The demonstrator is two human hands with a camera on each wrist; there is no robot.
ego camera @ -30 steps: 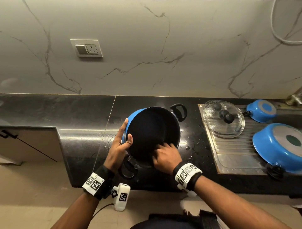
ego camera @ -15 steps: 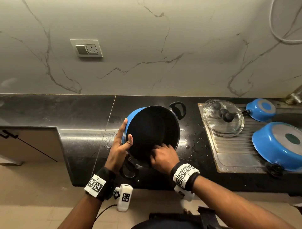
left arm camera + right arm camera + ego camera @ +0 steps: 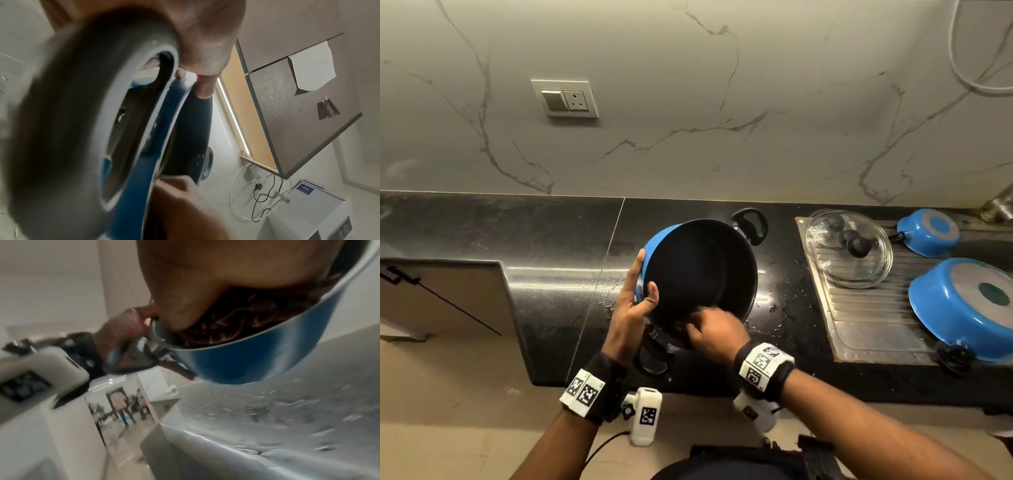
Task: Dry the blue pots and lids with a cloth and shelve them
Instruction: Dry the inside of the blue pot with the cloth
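Observation:
A blue pot [image 3: 654, 246] with a black inside and black loop handles is held tilted over the dark counter, its mouth toward me. My left hand [image 3: 633, 301] grips its left rim, thumb inside and fingers flat along the blue wall. My right hand [image 3: 714, 334] is at the near, lower part of the pot's inside with curled fingers. In the right wrist view a dark crumpled cloth [image 3: 246, 318] is bunched under that hand inside the pot [image 3: 246, 360]. The left wrist view shows the pot's rim [image 3: 135, 186] close up and blurred.
Glass lids [image 3: 849, 248] lie on the steel draining board [image 3: 866, 329] to the right. A large blue pan [image 3: 962, 308] and a small blue pot [image 3: 928, 233] sit upside down there. Water drops speckle the black counter [image 3: 551, 240]. A wall socket [image 3: 566, 99] is above.
My right hand has slid a little to the left along the pot's inner wall. The left hand and the pot have stayed almost still.

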